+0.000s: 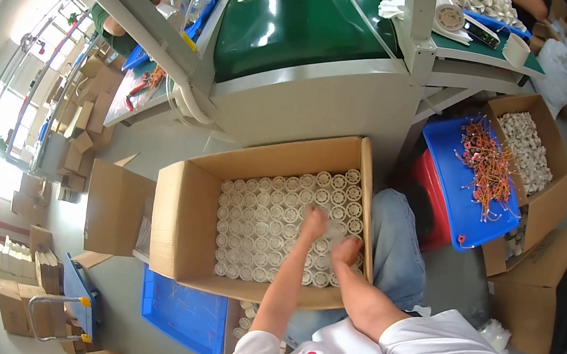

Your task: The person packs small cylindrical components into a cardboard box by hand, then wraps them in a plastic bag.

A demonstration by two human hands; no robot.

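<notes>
An open cardboard box (181, 217) stands in front of me, its bottom packed with rows of round white plastic parts (256, 223). Both my hands reach down into it on the right side. My left hand (313, 222) rests on the parts near the middle right, fingers curled. My right hand (345, 250) sits just beside it, close to the box's right wall, fingers bent over the parts. Something pale lies between the two hands; whether either hand grips it is unclear. My knee in blue jeans (396, 249) is right of the box.
A green conveyor belt (297, 21) on a grey frame runs behind the box. A blue tray (459, 200) with orange wired parts sits at the right, beside another cardboard box (546, 197) of white parts. A blue tray (183, 314) lies on the floor below, a trolley (75, 293) at lower left.
</notes>
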